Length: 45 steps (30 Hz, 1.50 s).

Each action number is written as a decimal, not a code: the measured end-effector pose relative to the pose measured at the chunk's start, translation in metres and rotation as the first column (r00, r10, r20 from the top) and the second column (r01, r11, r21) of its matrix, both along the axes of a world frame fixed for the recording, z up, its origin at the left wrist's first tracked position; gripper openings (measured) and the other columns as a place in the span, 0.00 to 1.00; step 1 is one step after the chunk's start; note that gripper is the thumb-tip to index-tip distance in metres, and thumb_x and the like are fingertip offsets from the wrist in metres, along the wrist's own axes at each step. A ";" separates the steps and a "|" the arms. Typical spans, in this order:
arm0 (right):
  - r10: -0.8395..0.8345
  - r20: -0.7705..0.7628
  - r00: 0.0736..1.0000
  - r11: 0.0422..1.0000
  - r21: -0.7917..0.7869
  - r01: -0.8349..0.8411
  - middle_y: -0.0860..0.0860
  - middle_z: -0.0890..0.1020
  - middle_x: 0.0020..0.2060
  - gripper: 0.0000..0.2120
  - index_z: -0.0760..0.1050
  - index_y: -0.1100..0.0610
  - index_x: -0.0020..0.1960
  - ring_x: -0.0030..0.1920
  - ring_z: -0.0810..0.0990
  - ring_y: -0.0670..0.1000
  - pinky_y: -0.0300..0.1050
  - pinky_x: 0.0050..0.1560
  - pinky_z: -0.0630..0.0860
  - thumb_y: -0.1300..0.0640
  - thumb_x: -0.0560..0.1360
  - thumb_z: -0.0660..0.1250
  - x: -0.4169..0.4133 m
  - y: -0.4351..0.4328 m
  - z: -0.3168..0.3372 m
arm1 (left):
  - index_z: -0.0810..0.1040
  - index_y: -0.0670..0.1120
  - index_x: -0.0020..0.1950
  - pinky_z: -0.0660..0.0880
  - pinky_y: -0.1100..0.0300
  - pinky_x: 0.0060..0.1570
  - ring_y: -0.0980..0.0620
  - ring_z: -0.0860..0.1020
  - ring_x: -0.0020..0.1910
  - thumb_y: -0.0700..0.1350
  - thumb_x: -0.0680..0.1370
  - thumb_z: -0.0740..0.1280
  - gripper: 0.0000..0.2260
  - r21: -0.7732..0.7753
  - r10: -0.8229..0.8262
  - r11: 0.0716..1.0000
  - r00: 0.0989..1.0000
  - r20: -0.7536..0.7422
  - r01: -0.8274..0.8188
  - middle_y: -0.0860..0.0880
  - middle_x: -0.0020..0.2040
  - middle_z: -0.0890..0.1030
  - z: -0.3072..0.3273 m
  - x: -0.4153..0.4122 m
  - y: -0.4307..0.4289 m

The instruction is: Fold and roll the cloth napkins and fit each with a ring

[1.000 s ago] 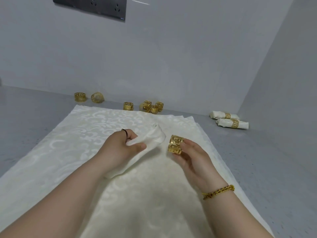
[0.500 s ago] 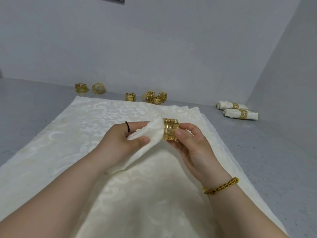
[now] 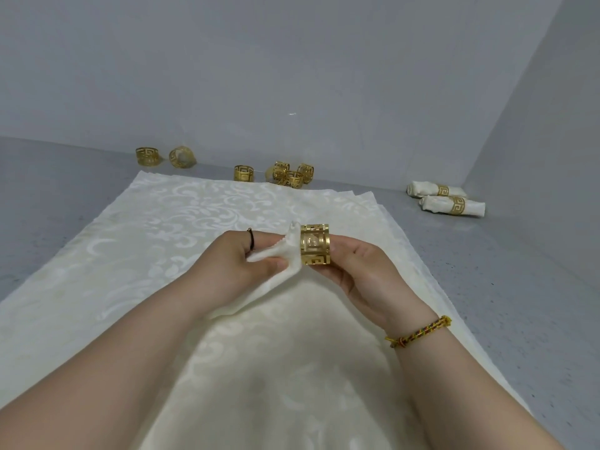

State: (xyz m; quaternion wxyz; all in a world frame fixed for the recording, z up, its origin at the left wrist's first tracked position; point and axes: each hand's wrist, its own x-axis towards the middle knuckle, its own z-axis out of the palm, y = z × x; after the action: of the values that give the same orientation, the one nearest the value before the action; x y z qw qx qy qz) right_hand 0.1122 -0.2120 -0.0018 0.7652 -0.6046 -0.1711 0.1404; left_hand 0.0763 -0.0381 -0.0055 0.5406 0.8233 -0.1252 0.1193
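While the left hand (image 3: 227, 264) grips the rolled napkin (image 3: 279, 264) at frame centre, the right hand (image 3: 360, 271) pinches a gold ring (image 3: 315, 244) against its tip, above the stacked cloths (image 3: 156, 241).

There are no words, numbers or labels to read anywhere. The gold ring (image 3: 315, 244) held in the right hand (image 3: 363, 277) has only a cut-out pattern of square lines, not letters. The rolled napkin (image 3: 283, 254) gripped in the left hand (image 3: 227, 271) is plain. The big cloth (image 3: 162, 238) under both hands shows only swirls. The loose rings (image 3: 243, 173) beyond the hands have the same square lines.
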 end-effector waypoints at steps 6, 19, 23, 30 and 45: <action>-0.079 0.029 0.996 0.970 -0.228 0.083 0.49 0.83 0.31 0.11 0.80 0.58 0.38 0.34 0.81 0.44 0.35 0.42 0.80 0.71 0.72 0.64 0.004 -0.001 -0.003 | 0.76 0.70 0.33 0.66 0.82 0.42 0.78 0.73 0.41 0.41 0.72 0.69 0.22 0.110 -0.015 0.994 0.999 -0.046 0.020 0.78 0.34 0.74 -0.006 0.004 0.001; -0.102 0.214 0.972 0.889 -0.418 0.185 0.48 0.78 0.29 0.15 0.75 0.55 0.33 0.29 0.76 0.41 0.33 0.36 0.74 0.72 0.71 0.63 -0.002 0.009 -0.007 | 0.47 0.64 0.72 0.65 0.64 0.47 0.57 0.72 0.62 0.66 0.67 0.65 0.39 0.590 0.162 0.786 0.983 0.087 -0.182 0.61 0.68 0.68 0.001 0.001 -0.024; -0.110 0.319 0.941 0.827 -0.495 0.265 0.45 0.75 0.29 0.16 0.73 0.52 0.31 0.27 0.73 0.36 0.26 0.32 0.67 0.70 0.70 0.63 -0.004 0.013 -0.010 | 0.71 0.62 0.58 0.68 0.62 0.48 0.55 0.75 0.54 0.60 0.68 0.69 0.20 0.471 0.114 0.877 0.993 -0.016 -0.093 0.59 0.54 0.78 -0.002 0.004 -0.021; -0.121 0.388 0.914 0.844 -0.445 0.300 0.44 0.78 0.45 0.14 0.73 0.50 0.31 0.45 0.75 0.37 0.28 0.49 0.69 0.66 0.70 0.68 -0.006 0.015 -0.005 | 0.74 0.59 0.53 0.71 0.60 0.49 0.55 0.76 0.49 0.56 0.65 0.74 0.18 0.292 0.132 0.949 0.991 -0.032 -0.117 0.57 0.48 0.79 -0.003 0.003 -0.017; 0.043 0.502 0.864 0.757 -0.580 0.300 0.46 0.74 0.50 0.06 0.80 0.70 0.43 0.53 0.72 0.42 0.27 0.53 0.66 0.71 0.69 0.64 -0.001 0.014 -0.007 | 0.71 0.58 0.63 0.65 0.67 0.48 0.58 0.74 0.57 0.59 0.66 0.72 0.27 0.537 0.182 0.811 0.972 0.148 -0.233 0.60 0.59 0.76 0.001 -0.007 -0.026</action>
State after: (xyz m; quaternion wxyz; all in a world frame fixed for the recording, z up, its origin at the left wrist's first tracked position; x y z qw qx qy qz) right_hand 0.1109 -0.1983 -0.0089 0.4519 -0.8544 -0.2558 -0.0211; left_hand 0.0693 -0.0644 -0.0046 0.2583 0.9464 -0.0876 0.1730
